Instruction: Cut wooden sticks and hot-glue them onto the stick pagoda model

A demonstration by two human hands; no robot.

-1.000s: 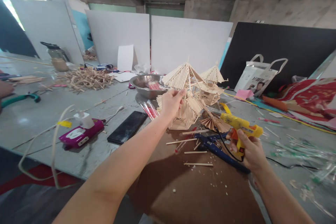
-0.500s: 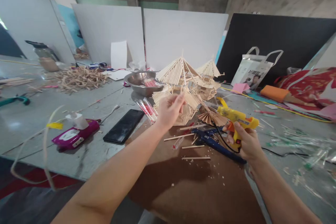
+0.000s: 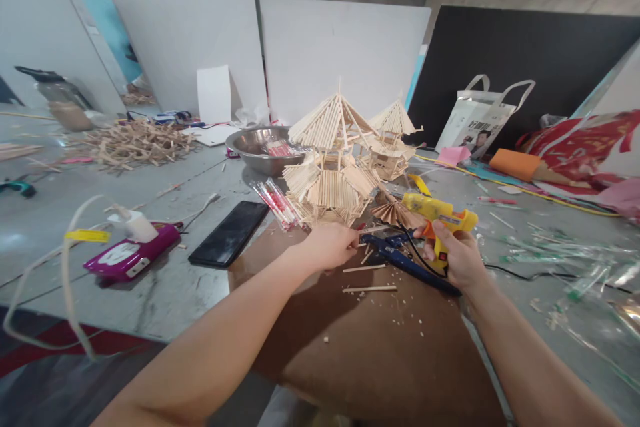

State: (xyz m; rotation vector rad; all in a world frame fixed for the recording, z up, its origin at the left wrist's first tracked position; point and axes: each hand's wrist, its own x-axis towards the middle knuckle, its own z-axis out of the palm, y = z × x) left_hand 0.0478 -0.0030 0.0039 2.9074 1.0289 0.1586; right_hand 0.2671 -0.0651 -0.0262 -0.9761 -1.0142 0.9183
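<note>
A yellow glue gun point(image 3: 440, 220) is held in the right hand point(image 3: 457, 257), the fingers being wrapped around its orange grip, with the nozzle directed to the left, toward a pagoda model point(image 3: 333, 163) made of thin wooden sticks. The model is placed upright on the bench point(image 3: 165, 287), at the far edge of a brown board point(image 3: 380, 347). The left hand point(image 3: 327, 247) is lowered to the board just in front of the model's base; its fingers are curled over small sticks point(image 3: 367, 270) lying there, but it cannot be told whether one of them is pinched. A blue-handled tool point(image 3: 410, 267) is seen lying on the board between the two hands, under the glue gun. A black phone point(image 3: 230, 233) is laid flat to the left of the board, and a pink box point(image 3: 130, 255) is seen further left. Behind the model a metal bowl point(image 3: 263, 150) is placed, and a heap of wood scraps point(image 3: 135, 143) is found well apart on the far left. A white paper bag point(image 3: 483, 123) is standing at the back right.
</note>
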